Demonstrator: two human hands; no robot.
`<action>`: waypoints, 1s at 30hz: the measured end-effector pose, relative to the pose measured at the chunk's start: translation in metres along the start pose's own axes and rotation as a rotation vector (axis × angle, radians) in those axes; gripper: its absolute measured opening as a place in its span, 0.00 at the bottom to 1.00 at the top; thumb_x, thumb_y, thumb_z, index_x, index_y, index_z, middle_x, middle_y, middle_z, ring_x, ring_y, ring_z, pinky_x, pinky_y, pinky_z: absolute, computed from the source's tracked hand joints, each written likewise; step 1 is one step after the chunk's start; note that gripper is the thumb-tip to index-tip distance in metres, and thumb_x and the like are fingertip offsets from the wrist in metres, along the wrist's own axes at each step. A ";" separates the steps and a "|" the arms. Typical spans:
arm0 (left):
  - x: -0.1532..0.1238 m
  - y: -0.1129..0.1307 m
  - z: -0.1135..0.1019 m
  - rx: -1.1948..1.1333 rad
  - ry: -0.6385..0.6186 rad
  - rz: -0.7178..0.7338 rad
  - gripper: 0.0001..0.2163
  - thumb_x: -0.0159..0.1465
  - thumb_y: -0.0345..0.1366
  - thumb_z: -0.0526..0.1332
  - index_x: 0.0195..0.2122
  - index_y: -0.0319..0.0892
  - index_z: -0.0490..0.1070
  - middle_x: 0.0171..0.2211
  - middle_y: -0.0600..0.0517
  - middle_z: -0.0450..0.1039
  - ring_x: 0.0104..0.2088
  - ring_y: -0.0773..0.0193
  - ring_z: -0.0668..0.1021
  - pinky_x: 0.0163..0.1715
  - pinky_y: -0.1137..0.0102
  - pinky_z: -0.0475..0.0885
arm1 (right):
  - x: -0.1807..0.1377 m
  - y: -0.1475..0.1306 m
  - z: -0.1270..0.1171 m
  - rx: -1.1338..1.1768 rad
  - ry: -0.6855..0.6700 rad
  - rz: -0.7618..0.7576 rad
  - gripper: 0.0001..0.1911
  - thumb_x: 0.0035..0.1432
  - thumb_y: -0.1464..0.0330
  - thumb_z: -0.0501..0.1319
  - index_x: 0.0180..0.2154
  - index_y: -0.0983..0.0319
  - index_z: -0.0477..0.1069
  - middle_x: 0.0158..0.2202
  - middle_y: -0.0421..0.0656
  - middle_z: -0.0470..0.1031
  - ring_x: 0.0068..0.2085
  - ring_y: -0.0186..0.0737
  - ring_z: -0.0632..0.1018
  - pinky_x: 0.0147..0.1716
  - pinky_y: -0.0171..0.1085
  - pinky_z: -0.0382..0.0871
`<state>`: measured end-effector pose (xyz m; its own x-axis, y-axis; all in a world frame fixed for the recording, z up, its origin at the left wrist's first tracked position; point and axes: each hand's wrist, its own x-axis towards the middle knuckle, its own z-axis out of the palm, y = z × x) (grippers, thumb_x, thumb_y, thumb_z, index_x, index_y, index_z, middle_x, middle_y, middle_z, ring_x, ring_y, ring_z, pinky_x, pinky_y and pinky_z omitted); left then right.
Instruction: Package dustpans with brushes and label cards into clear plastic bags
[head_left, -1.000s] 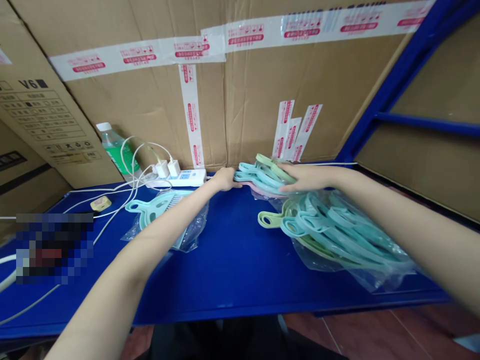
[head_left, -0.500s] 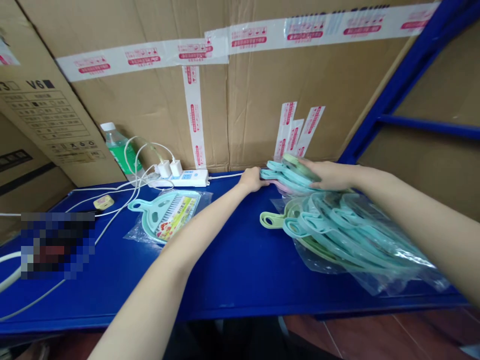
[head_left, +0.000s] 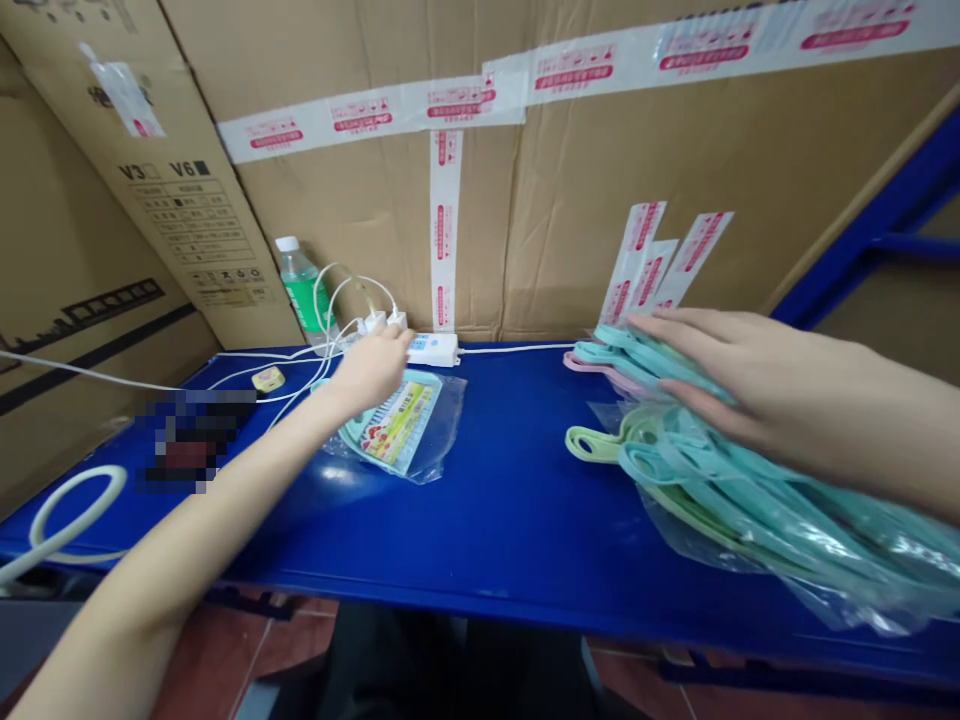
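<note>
My right hand (head_left: 757, 375) lies flat, fingers stretched out, on a stack of teal, green and pink plastic scoops (head_left: 622, 358) at the back right of the blue table (head_left: 495, 520). A larger pile of bagged scoops (head_left: 750, 490) spreads out below it. My left hand (head_left: 373, 368) hovers over a single bagged teal scoop with a colourful label (head_left: 401, 425), near its upper end. Its fingers are curled loosely; I cannot see anything in them.
A white power strip (head_left: 431, 349) with chargers and white cables sits at the back by a green bottle (head_left: 304, 285). Taped cardboard boxes (head_left: 525, 200) wall the back and left. A small yellow object (head_left: 268, 379) and a white hose (head_left: 67, 510) lie at left.
My left hand has left the scoop stack and moved left to the single bagged scoop. My right hand stays on the stack. The view has swung left.
</note>
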<state>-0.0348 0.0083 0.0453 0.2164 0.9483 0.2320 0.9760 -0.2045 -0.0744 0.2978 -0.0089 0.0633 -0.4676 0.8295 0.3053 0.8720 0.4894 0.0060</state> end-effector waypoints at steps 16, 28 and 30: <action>-0.057 -0.093 0.037 -0.204 -0.164 -0.083 0.16 0.65 0.45 0.51 0.27 0.43 0.70 0.29 0.48 0.77 0.31 0.58 0.78 0.33 0.68 0.70 | 0.038 -0.130 0.113 0.614 -0.099 -0.300 0.23 0.64 0.71 0.48 0.55 0.62 0.73 0.52 0.53 0.77 0.52 0.54 0.75 0.54 0.60 0.69; -0.070 -0.068 0.017 -0.376 0.049 -0.151 0.09 0.65 0.44 0.54 0.32 0.44 0.64 0.25 0.54 0.72 0.27 0.63 0.74 0.29 0.70 0.67 | 0.034 -0.129 0.121 0.996 -0.092 -0.082 0.19 0.62 0.66 0.53 0.55 0.57 0.68 0.45 0.49 0.77 0.40 0.46 0.76 0.44 0.54 0.74; -0.072 -0.062 0.015 -0.369 0.099 -0.165 0.08 0.64 0.43 0.55 0.33 0.45 0.65 0.25 0.54 0.73 0.27 0.63 0.75 0.30 0.70 0.67 | 0.036 -0.129 0.125 1.095 -0.113 -0.032 0.20 0.62 0.64 0.54 0.55 0.57 0.65 0.42 0.46 0.76 0.35 0.42 0.77 0.37 0.48 0.76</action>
<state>-0.1117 -0.0438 0.0184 0.0399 0.9513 0.3055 0.9367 -0.1420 0.3200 0.1505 -0.0082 -0.0453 -0.5474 0.8044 0.2309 0.2852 0.4387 -0.8522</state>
